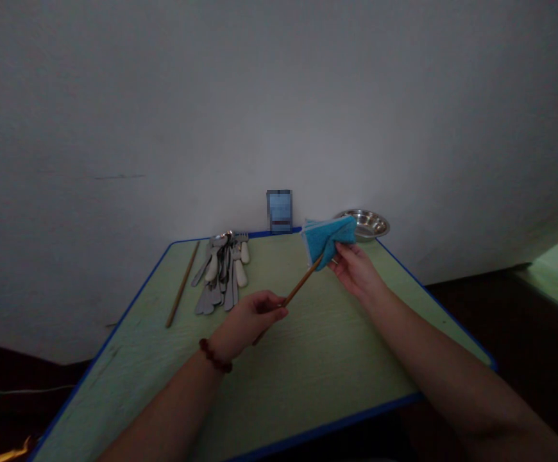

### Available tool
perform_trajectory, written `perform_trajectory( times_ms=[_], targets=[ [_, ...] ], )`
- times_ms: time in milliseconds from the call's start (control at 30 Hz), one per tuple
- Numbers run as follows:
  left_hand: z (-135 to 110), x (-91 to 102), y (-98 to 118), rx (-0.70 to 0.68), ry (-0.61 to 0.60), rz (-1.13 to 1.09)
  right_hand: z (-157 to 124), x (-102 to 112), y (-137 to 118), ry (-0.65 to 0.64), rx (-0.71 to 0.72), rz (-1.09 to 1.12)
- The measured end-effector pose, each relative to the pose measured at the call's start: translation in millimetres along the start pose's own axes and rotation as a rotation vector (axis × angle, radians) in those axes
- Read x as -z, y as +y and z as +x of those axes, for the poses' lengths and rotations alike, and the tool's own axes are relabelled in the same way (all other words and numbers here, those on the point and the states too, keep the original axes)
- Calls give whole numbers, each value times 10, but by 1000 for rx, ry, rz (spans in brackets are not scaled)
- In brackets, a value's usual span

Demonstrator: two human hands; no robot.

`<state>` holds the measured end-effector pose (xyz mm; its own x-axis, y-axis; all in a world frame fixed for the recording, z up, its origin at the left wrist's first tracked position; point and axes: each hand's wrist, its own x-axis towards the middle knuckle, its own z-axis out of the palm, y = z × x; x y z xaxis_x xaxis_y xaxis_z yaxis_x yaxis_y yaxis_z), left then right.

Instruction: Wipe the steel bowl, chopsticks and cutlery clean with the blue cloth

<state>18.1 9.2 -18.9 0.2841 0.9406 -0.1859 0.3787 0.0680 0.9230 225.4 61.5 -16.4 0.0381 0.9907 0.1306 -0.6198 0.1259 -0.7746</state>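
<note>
My left hand (250, 317) is closed around the near end of a wooden chopstick (301, 285), holding it above the green table (308, 372). The stick slants up and to the right. Its far tip is wrapped in a blue cloth (326, 239), which my right hand (356, 269) pinches from below. A dark bead bracelet (214, 357) circles my left wrist.
A second chopstick (181, 285) lies at the table's left. Beside it is a pile of several spoons and forks (224, 273). A metal dish (368, 223) and a small blue box (279, 210) stand at the far edge against the wall.
</note>
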Motion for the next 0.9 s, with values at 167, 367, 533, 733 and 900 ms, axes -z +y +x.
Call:
perform_trajectory(
  times_ms=[167, 367, 533, 733, 900],
  targets=[
    [-12, 6, 0, 2, -6, 15, 2, -6, -21, 7, 19, 3],
    [-19, 8, 15, -5, -10, -2, 14, -3, -41, 42, 21, 36],
    [-36, -1, 44, 31, -3, -10, 35, 15, -62, 64, 30, 56],
    [-44, -5, 67, 61, 10, 0, 36, 20, -64, 56, 27, 72],
    [-19, -1, 20, 38, -11, 22, 42, 19, -43, 65, 19, 90]
  ],
)
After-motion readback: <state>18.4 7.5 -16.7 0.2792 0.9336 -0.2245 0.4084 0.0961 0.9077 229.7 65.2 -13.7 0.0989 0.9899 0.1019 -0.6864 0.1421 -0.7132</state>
